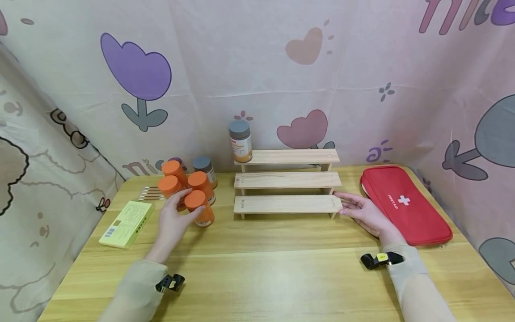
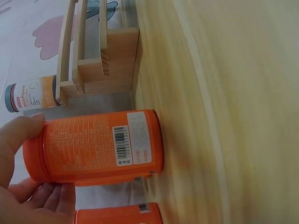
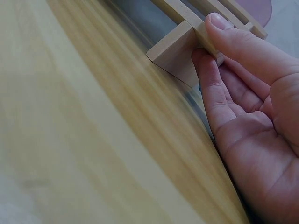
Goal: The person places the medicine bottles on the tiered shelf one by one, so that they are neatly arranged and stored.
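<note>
A cluster of orange bottles (image 1: pixel 174 175) stands at the table's left. My left hand (image 1: pixel 186 203) grips the front orange bottle (image 1: pixel 203 210). In the left wrist view the thumb (image 2: pixel 21 130) lies over that bottle (image 2: pixel 98 147) near its cap and the fingers (image 2: pixel 49 198) curl under it. A three-step wooden shelf (image 1: pixel 287 181) stands at the middle back. My right hand (image 1: pixel 343 202) holds the right end of its lowest step (image 3: pixel 175 46), thumb (image 3: pixel 224 25) on top and index finger (image 3: pixel 208 79) against the leg.
A grey-capped bottle (image 1: pixel 240 141) stands on the top step's left end and another (image 1: pixel 204 167) behind the orange cluster. A red first-aid pouch (image 1: pixel 404 203) lies at the right. A yellow-green box (image 1: pixel 126 223) and thin sticks (image 1: pixel 149 193) lie at the left. Printed fabric walls surround the table (image 1: pixel 273 277).
</note>
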`<state>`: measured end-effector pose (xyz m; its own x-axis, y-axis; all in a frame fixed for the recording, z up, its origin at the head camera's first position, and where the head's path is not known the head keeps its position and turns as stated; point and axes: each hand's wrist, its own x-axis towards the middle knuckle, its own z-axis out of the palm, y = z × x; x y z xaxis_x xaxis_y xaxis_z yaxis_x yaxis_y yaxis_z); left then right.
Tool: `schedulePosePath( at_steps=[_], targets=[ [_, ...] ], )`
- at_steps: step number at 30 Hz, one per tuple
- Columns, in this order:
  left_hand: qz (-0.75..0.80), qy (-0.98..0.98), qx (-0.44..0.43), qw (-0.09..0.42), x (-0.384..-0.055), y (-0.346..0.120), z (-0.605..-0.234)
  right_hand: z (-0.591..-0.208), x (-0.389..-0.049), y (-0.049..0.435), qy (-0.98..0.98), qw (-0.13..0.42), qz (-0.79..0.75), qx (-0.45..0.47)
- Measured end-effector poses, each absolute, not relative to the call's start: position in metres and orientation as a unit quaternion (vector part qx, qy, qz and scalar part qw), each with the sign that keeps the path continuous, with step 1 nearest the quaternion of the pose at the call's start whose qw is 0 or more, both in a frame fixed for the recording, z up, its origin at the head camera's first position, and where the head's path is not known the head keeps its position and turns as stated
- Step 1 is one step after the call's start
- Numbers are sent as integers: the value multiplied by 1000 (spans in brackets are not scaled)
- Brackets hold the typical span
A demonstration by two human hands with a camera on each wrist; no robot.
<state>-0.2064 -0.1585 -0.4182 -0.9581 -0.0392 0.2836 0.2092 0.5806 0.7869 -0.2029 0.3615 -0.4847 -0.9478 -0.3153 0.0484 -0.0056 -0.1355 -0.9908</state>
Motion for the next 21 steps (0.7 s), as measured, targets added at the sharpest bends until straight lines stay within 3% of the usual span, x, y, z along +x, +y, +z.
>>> schedulePosePath(
  at_steps=[10, 21],
  targets=[
    [-466, -873, -41, 139, -205, -154, -407, -487, -203, 362, 657, 103, -736, -128],
    [-479, -855, -112, 162, -203, -124, -364, -486, -204, 363, 656, 105, -737, -127]
  ],
)
